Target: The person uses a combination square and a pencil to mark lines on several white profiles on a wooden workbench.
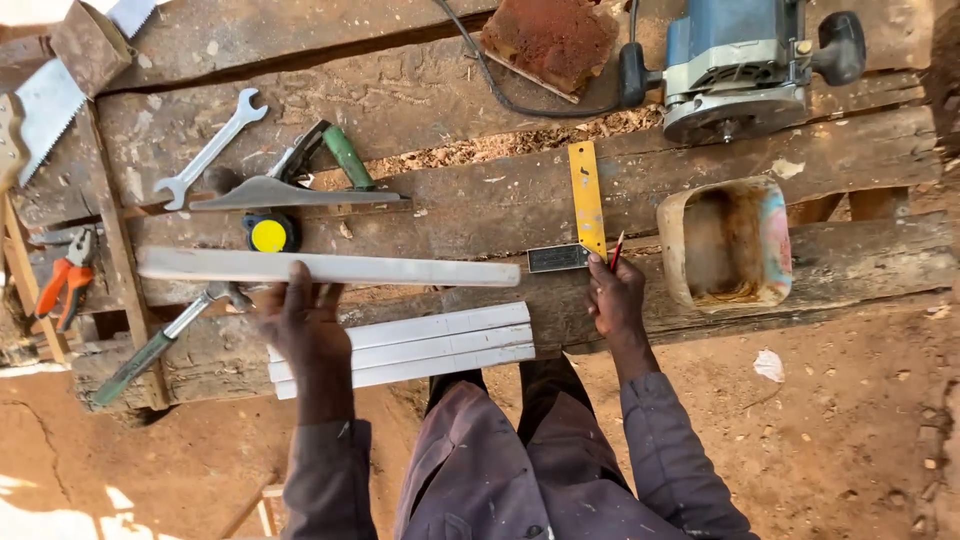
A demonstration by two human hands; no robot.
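My left hand [303,322] lies flat, fingers spread, its fingertips on a long pale wooden strip [330,267] that runs across the rough plank bench [480,200]. Below it, three white strips [420,345] lie side by side at the bench's near edge. My right hand [615,300] holds a red pencil [616,252] and rests against a try square with a yellow blade [586,195] and a dark metal stock [557,258]. The square stands just past the right end of the pale strip.
A blue router [735,65] with a black cable sits at the back right, beside a rusty brown block [550,35]. A cut plastic container [727,243] stands right. A spanner [210,150], trowel [285,190], yellow tape measure [268,235], hammer [165,335], orange pliers [60,285] and saw [45,110] lie left.
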